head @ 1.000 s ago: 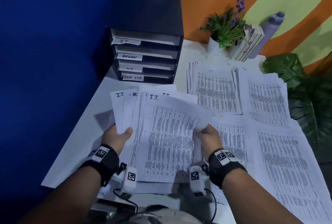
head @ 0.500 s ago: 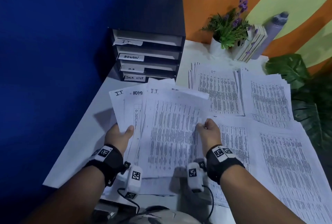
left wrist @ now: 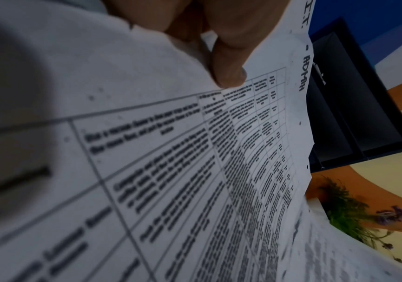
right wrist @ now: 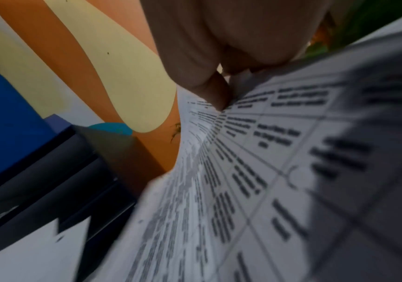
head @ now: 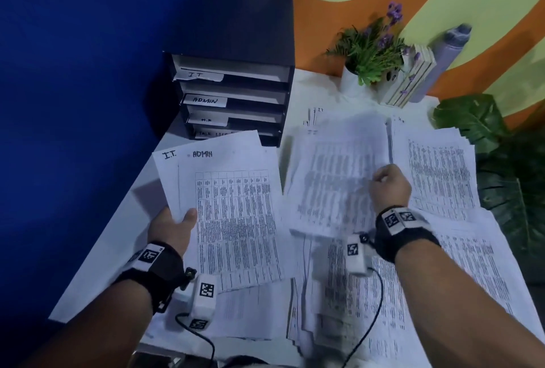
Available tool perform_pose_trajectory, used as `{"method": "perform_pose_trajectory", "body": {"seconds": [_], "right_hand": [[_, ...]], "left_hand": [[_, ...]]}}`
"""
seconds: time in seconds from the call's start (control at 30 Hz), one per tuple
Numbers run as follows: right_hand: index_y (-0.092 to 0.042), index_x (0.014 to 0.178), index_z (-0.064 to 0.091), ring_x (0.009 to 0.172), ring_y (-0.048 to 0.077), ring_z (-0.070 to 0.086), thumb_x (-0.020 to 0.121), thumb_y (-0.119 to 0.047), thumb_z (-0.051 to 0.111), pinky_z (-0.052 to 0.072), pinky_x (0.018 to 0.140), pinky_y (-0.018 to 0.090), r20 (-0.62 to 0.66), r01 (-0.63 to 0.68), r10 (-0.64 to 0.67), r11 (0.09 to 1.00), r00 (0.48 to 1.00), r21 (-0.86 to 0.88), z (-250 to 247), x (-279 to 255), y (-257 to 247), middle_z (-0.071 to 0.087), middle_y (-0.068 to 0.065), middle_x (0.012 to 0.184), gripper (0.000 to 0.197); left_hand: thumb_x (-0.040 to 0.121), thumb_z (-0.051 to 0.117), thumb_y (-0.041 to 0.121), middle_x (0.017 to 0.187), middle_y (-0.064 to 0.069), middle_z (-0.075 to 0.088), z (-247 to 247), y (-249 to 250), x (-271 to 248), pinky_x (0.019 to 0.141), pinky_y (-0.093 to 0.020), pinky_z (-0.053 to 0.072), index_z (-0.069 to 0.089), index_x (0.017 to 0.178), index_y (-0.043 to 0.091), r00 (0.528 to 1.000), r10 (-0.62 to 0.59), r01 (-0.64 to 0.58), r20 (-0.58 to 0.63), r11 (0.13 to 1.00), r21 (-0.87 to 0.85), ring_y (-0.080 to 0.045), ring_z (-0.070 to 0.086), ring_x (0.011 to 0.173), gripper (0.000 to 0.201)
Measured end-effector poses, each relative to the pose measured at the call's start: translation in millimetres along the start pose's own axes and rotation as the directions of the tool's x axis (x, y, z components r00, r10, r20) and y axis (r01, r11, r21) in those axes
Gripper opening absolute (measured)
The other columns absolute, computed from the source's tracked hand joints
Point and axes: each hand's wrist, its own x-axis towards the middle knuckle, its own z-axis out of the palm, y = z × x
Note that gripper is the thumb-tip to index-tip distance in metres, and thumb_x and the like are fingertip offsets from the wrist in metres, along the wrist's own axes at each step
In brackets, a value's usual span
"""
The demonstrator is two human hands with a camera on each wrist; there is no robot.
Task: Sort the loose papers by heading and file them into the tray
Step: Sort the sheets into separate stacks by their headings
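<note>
Left hand (head: 172, 227) grip: thumb pinches a small sheaf of white printed sheets (head: 236, 211), top one headed ADMIN, held over the white desk (head: 97, 252). Right hand (head: 389, 187) grip closed on blurred white sheets (head: 333, 178) right of it, above the sorted piles. Black labelled paper tray (head: 236, 93) stands far left.

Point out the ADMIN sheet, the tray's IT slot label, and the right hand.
ADMIN sheet (head: 236, 220), head view, middle of its printed table.
IT slot label (head: 200, 75), head view, on the handwritten tag.
right hand (head: 390, 187), head view, back of the hand.
</note>
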Motion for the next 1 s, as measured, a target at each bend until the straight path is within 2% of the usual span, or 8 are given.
{"method": "perform_pose_trajectory", "body": {"seconds": [0.1, 0.23, 0.37, 0.5, 0.6, 0.77, 0.93, 1.0], "right_hand": [[-0.004, 0.107, 0.070, 0.072, 0.024, 0.058, 0.088, 0.010, 0.044, 0.047, 0.061, 0.028, 0.040, 0.031, -0.028, 0.995, 0.999, -0.096, -2.9, 43.1, 1.8, 0.068, 0.014, 0.110, 0.035], [-0.012, 0.133, 0.055, 0.076, 0.025, 0.058, 0.084, 0.016, 0.038, 0.046, 0.053, 0.030, 0.196, 0.082, -0.061, 0.992, 0.979, -0.101, 6.2, 81.6, 4.0, 0.046, 0.017, 0.141, 0.058], [-0.013, 0.142, 0.045, 0.116, 0.040, 0.054, 0.086, 0.014, 0.041, 0.051, 0.088, 0.043, 0.252, 0.184, -0.113, 0.943, 0.961, -0.279, 14.6, 100.0, -1.4, 0.035, 0.016, 0.147, 0.063], [-0.027, 0.143, 0.042, 0.148, 0.029, 0.011, 0.085, -0.001, 0.057, 0.014, 0.117, 0.053, 0.298, 0.255, -0.119, 0.843, 0.947, -0.473, 23.4, 87.5, -6.6, 0.010, 0.003, 0.162, 0.066], [-0.020, 0.141, 0.047, 0.140, 0.025, 0.034, 0.094, -0.024, 0.060, 0.027, 0.112, 0.040, 0.461, 0.259, -0.167, 0.956, 0.871, -0.142, 26.9, 44.5, -19.8, 0.033, 0.003, 0.154, 0.048], [-0.021, 0.127, 0.051, 0.102, 0.015, 0.061, 0.089, -0.039, 0.067, 0.050, 0.084, 0.027, 0.762, -0.207, -0.022, 0.957, 0.647, 0.204, 41.8, -54.1, -19.8, 0.059, -0.003, 0.119, 0.045], [-0.016, 0.099, 0.065, 0.076, 0.019, 0.060, 0.091, -0.018, 0.066, 0.052, 0.070, 0.040, 0.603, -0.218, 0.028, 0.945, 0.797, 0.245, 60.1, -83.2, 8.1, 0.067, 0.007, 0.085, 0.008], [-0.015, 0.095, 0.067, 0.077, 0.024, 0.062, 0.091, -0.014, 0.066, 0.056, 0.075, 0.047, 0.559, -0.269, 0.081, 0.927, 0.825, 0.262, 54.7, -82.9, 15.5, 0.069, 0.017, 0.091, 0.004]], "left_hand": [[0.092, 0.064, 0.025, 0.093, -0.004, 0.065, 1.0, -3.0, 0.2, 0.086, -0.035, 0.048, 0.065, 0.106, 0.015, 1.000, -0.010, 0.010, 0.004, 1.000, 0.026, -0.023, 0.059, 0.088, 0.018], [0.093, 0.063, 0.025, 0.095, -0.004, 0.065, 1.2, -5.3, -1.8, 0.086, -0.034, 0.047, 0.065, 0.108, 0.015, 0.999, -0.033, 0.033, 0.029, 0.999, 0.019, -0.025, 0.060, 0.090, 0.018], [0.093, 0.062, 0.021, 0.094, -0.005, 0.062, 2.4, -2.1, -7.5, 0.083, -0.032, 0.043, 0.062, 0.105, 0.014, 1.000, -0.025, 0.025, 0.010, 1.000, 0.011, -0.023, 0.056, 0.089, 0.013], [0.093, 0.063, 0.023, 0.095, -0.003, 0.064, 2.7, -1.3, -11.6, 0.084, -0.032, 0.043, 0.063, 0.106, 0.016, 0.999, -0.030, 0.030, 0.026, 1.000, -0.001, -0.022, 0.057, 0.090, 0.015], [0.091, 0.065, 0.021, 0.092, -0.001, 0.065, 5.2, 2.1, -15.7, 0.083, -0.031, 0.042, 0.064, 0.104, 0.017, 0.999, -0.037, 0.038, 0.023, 0.998, -0.045, -0.021, 0.058, 0.089, 0.013], [0.084, 0.074, 0.024, 0.087, 0.003, 0.068, 11.8, 6.0, -17.8, 0.081, -0.030, 0.046, 0.066, 0.099, 0.019, 0.998, -0.033, 0.039, 0.056, 0.993, -0.116, -0.021, 0.062, 0.085, 0.018], [0.093, 0.061, 0.025, 0.101, 0.002, 0.071, 17.2, 1.9, -18.2, 0.093, -0.041, 0.050, 0.067, 0.099, 0.025, 0.988, -0.040, 0.066, 0.151, 0.982, -0.177, -0.024, 0.066, 0.097, 0.008], [0.094, 0.060, 0.022, 0.100, 0.000, 0.071, 15.3, 1.2, -18.2, 0.091, -0.042, 0.052, 0.068, 0.102, 0.021, 0.986, -0.029, 0.054, 0.163, 0.987, -0.149, -0.026, 0.066, 0.097, 0.012]]}}
